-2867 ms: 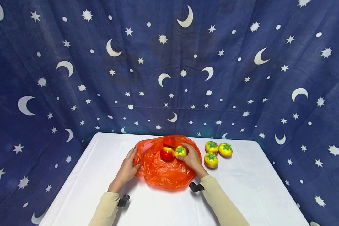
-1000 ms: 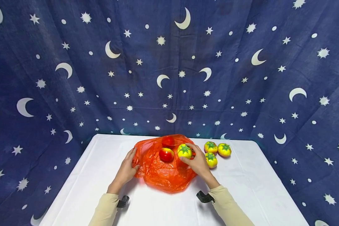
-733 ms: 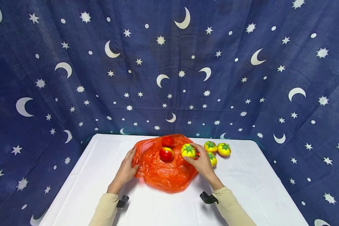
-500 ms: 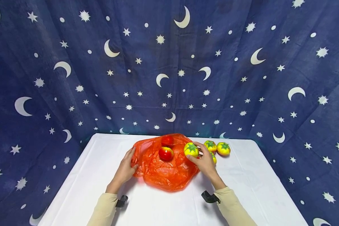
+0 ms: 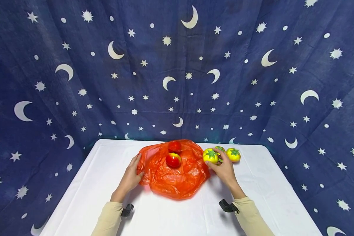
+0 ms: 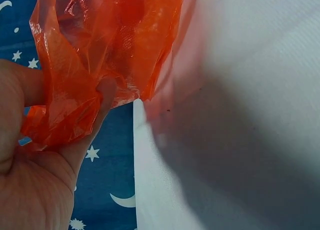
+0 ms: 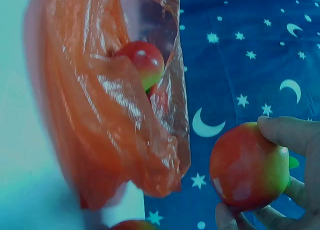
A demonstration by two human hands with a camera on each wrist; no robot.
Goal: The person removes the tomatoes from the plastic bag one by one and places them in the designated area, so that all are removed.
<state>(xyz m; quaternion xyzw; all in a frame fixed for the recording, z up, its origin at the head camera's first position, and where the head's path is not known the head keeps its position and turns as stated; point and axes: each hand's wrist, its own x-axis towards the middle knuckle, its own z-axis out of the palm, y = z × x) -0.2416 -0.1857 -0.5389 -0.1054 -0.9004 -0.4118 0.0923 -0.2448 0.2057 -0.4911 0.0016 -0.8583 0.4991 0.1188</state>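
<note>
A thin red plastic bag (image 5: 177,183) lies on the white table, its left edge held by my left hand (image 5: 130,177). In the left wrist view, the bag's film (image 6: 75,100) passes between thumb and fingers. One red-and-yellow tomato (image 5: 173,160) shows at the bag's middle, and a redder one (image 5: 174,146) sits behind it under the film. Just off the bag's right side, my right hand (image 5: 226,170) grips a yellow tomato (image 5: 210,156) with a green calyx. The right wrist view shows that tomato's red underside (image 7: 245,170) between thumb and fingertips.
Beside the right hand stands another yellow tomato (image 5: 233,155). A further one (image 5: 219,148) is partly hidden behind the fingers, and the hand covers most of a third. A dark blue curtain (image 5: 177,65) with moons and stars hangs behind the white table (image 5: 271,196).
My right hand has carried the gripped tomato rightward from over the bag to its right side, close to the other yellow tomatoes. The left hand stays at the bag's left edge.
</note>
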